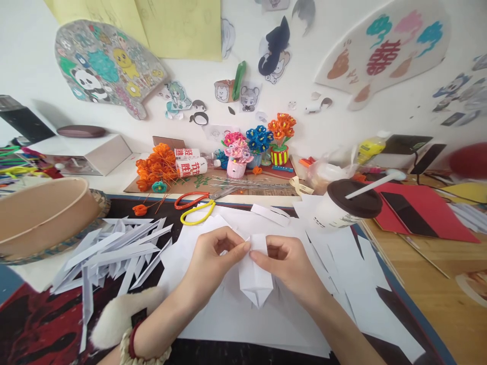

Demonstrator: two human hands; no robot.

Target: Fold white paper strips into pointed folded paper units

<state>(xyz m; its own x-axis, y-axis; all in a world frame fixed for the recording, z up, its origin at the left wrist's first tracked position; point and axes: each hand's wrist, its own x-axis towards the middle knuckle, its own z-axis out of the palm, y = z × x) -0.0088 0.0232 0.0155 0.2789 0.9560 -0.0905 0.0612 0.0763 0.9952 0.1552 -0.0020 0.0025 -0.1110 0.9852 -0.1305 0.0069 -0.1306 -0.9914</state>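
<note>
Between my two hands is a folded piece of white paper (257, 278), its lower end creased to a point. My left hand (218, 256) pinches its upper left edge between thumb and fingers. On the other side, my right hand (283, 258) holds the upper right part, thumb across the front and fingers behind it. Beneath my hands lie white paper sheets (243, 324), spread over a dark mat. Scissors (198, 205) with one red and one yellow handle rest just beyond the sheets.
Many folded paper strips (114, 248) are heaped on the left, beside a round tan container (41, 218). A lidded cup with a straw (342, 205) stands right of the sheets. Farther back are orange craft flowers (158, 165), small flower pots (236, 167) and bottles (192, 166). A red folder (429, 213) lies at right.
</note>
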